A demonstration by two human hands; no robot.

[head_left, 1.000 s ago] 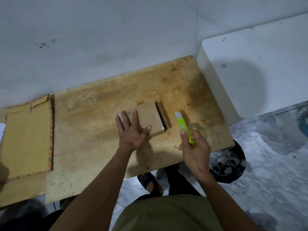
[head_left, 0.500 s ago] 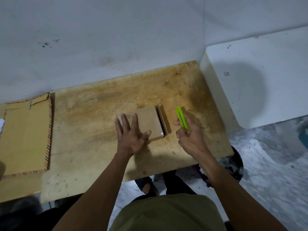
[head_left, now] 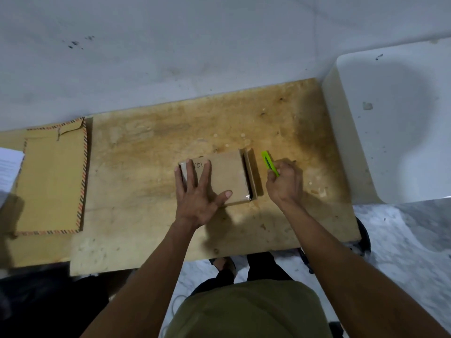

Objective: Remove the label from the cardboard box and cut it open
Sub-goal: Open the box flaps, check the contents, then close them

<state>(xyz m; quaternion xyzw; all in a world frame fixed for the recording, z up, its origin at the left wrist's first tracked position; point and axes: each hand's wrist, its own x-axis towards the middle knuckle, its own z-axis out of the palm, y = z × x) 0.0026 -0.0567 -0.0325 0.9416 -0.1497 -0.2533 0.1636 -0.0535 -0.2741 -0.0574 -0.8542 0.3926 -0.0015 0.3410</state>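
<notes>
A small brown cardboard box point(head_left: 227, 175) lies flat in the middle of the wooden table point(head_left: 151, 152), with dark print near its left end and a flap standing open at its right end. My left hand point(head_left: 197, 193) lies flat on the box's left half, fingers spread, pressing it down. My right hand point(head_left: 283, 181) is just right of the box, closed around a bright green utility knife point(head_left: 269, 163). The knife's upper end points away from me, close to the open flap; whether its blade is out is not visible.
A large brown envelope point(head_left: 52, 179) with a striped border lies at the table's left end, with white paper point(head_left: 8, 167) beside it. A white appliance top point(head_left: 395, 123) adjoins the table on the right. A grey wall runs behind. A dark bin point(head_left: 363, 240) sits under the table's right corner.
My right hand has carried the green knife from the table's near edge up to beside the box's open right end. My left hand has stayed flat on the box.
</notes>
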